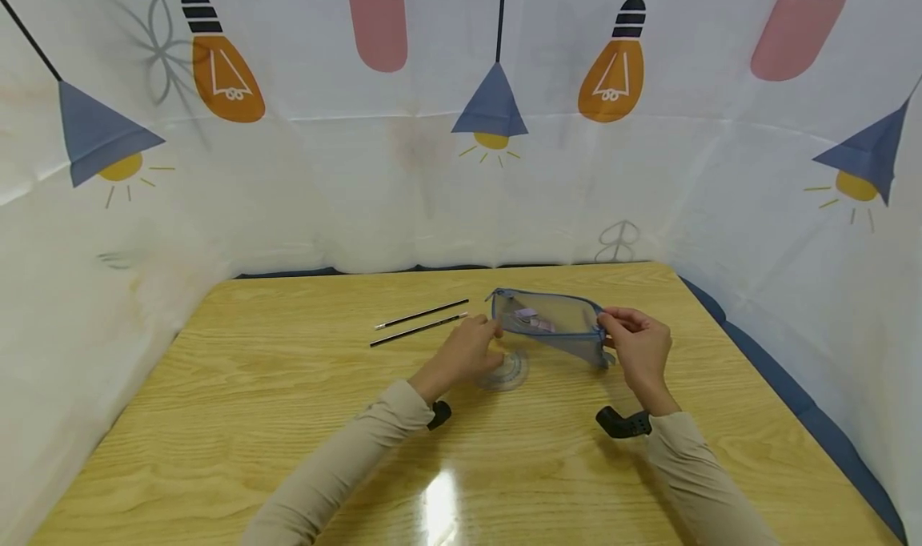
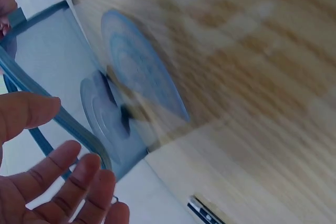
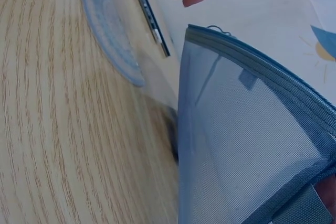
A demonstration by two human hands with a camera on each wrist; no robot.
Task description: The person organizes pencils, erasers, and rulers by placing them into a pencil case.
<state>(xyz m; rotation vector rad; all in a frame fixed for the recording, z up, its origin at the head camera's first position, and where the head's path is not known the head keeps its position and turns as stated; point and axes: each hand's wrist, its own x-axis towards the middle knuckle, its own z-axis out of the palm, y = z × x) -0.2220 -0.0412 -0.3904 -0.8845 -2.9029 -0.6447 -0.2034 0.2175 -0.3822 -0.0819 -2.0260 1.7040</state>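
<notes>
A blue-edged mesh zip pouch [image 1: 572, 312] stands with its top open, propped up from the table. My right hand [image 1: 639, 352] pinches its right end. Close to the pouch's left end hovers my left hand [image 1: 467, 351], thumb and fingers apart with nothing between them in the left wrist view. Inside the mesh lie small purple items [image 1: 531, 317] and a clear curved piece [image 2: 97, 103]. A clear half-round protractor [image 1: 513, 374] lies on the table below my left hand. Seen from the right wrist, the pouch's mesh side [image 3: 236, 124] hides its contents.
Two thin dark pencils [image 1: 421, 314] lie side by side on the wooden table [image 1: 288, 402], left of the pouch. White cloth walls [image 1: 324, 186] printed with lamps surround the table's back and sides. Each wrist carries a black camera mount [image 1: 623, 423].
</notes>
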